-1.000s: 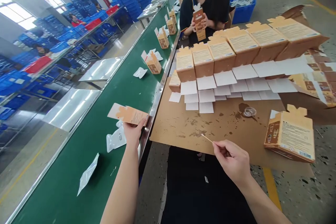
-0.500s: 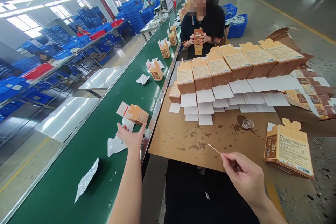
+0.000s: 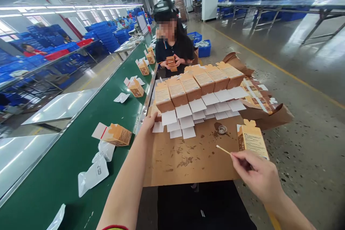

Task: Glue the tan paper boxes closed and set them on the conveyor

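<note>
My left hand reaches across the belt edge to the near-left carton of the fanned rows of orange cartons; its fingers are curled at that carton, and whether they grip it is hidden. My right hand pinches a thin wooden stick over the stained cardboard sheet. A folded orange carton with its white flap out lies on the green conveyor belt, apart from both hands. A small glue dish sits on the cardboard.
White pouches lie on the belt near me. More cartons ride further up the belt. A person in black sits opposite holding a carton. A stack of flat cartons rests at the cardboard's right edge. Blue crates fill shelves on the left.
My left hand let go of the folded carton onto the belt, then swung right to the near-left carton of the rows. My right hand kept the stick. The camera tilted up.
</note>
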A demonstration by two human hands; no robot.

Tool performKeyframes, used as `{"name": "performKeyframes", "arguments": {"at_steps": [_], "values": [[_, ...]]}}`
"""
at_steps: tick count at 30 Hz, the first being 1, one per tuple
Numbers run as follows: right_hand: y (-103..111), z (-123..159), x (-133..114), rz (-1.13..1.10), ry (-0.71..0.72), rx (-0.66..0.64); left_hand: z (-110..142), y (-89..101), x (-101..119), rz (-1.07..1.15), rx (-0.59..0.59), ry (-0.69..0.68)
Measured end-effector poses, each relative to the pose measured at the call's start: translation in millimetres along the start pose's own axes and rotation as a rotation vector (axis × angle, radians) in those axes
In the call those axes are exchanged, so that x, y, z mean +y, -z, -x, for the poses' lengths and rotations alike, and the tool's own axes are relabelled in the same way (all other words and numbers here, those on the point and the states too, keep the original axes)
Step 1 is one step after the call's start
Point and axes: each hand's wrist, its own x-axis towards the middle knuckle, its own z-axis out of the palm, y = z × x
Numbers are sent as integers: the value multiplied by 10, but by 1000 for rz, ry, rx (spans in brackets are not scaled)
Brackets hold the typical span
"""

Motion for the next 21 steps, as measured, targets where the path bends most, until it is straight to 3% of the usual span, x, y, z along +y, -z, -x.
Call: {"name": "performKeyframes", "arguments": {"at_steps": [4,8,10,13,17,21], "values": [[163,-458,392,268,-100,-249,521,397,-361,101,-25,98],[-24,-876,663,370,-183,-485,1241,709,-878,527,-28,161],[-157,-983,729,397,-192,-555,1563,689,-1062,656,-2,198],[-245,-1024,773,417,-193,-607,1878,509,-1173,703,22,221],[-109,-939,779,409,-180,-584,1986,267,-1136,690,-98,185],[67,-778,770,313,-120,-412,2002,102,-1096,658,-96,124]]}}
